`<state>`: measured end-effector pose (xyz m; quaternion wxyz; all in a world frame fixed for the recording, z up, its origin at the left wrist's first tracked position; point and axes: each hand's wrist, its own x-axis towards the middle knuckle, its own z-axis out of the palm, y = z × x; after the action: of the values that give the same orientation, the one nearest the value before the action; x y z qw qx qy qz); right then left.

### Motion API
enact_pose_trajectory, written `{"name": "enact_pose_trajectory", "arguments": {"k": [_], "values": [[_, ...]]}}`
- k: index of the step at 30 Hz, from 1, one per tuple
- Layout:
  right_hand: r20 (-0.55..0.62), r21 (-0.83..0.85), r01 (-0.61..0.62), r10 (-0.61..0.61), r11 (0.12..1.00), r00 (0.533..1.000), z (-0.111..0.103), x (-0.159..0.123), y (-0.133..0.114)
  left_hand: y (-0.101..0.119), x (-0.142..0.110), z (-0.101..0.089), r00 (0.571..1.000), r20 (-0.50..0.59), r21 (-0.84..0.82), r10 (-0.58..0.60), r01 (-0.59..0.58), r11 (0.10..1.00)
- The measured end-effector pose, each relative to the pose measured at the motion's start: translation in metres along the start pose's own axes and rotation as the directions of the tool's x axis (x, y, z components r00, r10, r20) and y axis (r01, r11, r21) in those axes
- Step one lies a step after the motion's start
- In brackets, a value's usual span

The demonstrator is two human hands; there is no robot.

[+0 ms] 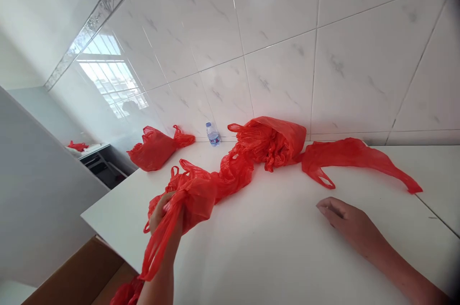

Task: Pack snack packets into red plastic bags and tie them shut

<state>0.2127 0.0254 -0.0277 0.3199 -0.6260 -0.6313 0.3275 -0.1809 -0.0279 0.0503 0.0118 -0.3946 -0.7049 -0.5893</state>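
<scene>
i observe the left hand (158, 215) over the left part of the white surface (266, 247), its grip closed around a gathered red plastic bag (199, 202) that partly drapes across the wrist. i observe the right hand (347, 218) near a flattened red bag (354, 152), fingers curled toward the thumb; i cannot tell whether this grip is pressed together. a stuffed red bag (285, 133) lies beside the tiled wall (280, 79), right of a bottle (213, 135).
</scene>
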Motion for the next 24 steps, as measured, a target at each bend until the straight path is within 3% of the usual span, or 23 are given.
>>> {"name": "enact_pose_trajectory", "arguments": {"k": [5, 8, 11, 13, 14, 16, 19, 21, 24], "values": [[-0.038, 0.004, 0.012, -0.012, 1.0, 0.999, 0.001, -0.003, -0.005, -0.041, 0.014, -0.023, 1.0, 0.025, 0.252, -0.007, 0.0, 0.968], [-0.023, 0.016, -0.001, 0.001, 1.0, 1.0, 0.0, -0.005, -0.008, -0.057, 0.023, -0.021, 0.993, 0.09, 0.379, 0.077, -0.106, 0.919], [-0.012, 0.026, 0.005, -0.005, 1.0, 1.0, 0.0, -0.005, -0.006, -0.061, 0.028, -0.01, 0.982, 0.189, 0.58, -0.014, -0.1, 0.808], [-0.007, 0.026, 0.001, 0.0, 1.0, 1.0, 0.001, -0.004, -0.004, -0.053, 0.024, -0.001, 0.98, 0.179, 0.635, -0.084, -0.05, 0.771], [-0.006, 0.027, 0.002, -0.001, 1.0, 1.0, 0.001, -0.004, -0.004, -0.046, 0.02, 0.002, 0.985, 0.163, 0.626, -0.059, -0.057, 0.778], [-0.01, 0.025, 0.009, -0.009, 1.0, 1.0, 0.001, -0.003, -0.004, -0.027, 0.009, 0.007, 0.979, 0.177, 0.567, 0.099, -0.184, 0.803], [-0.026, 0.027, 0.011, -0.01, 1.0, 1.0, 0.001, -0.003, -0.005, 0.006, -0.004, 0.012, 0.886, 0.335, 0.419, 0.322, -0.446, 0.791], [-0.032, 0.034, 0.009, -0.008, 0.999, 0.999, 0.001, -0.003, -0.006, 0.026, -0.007, 0.018, 0.827, 0.456, 0.349, 0.328, -0.505, 0.789], [-0.031, 0.052, 0.023, -0.021, 0.998, 0.999, 0.001, -0.003, -0.006, 0.041, 0.0, 0.039, 0.8, 0.559, 0.331, 0.219, -0.458, 0.825]]}}
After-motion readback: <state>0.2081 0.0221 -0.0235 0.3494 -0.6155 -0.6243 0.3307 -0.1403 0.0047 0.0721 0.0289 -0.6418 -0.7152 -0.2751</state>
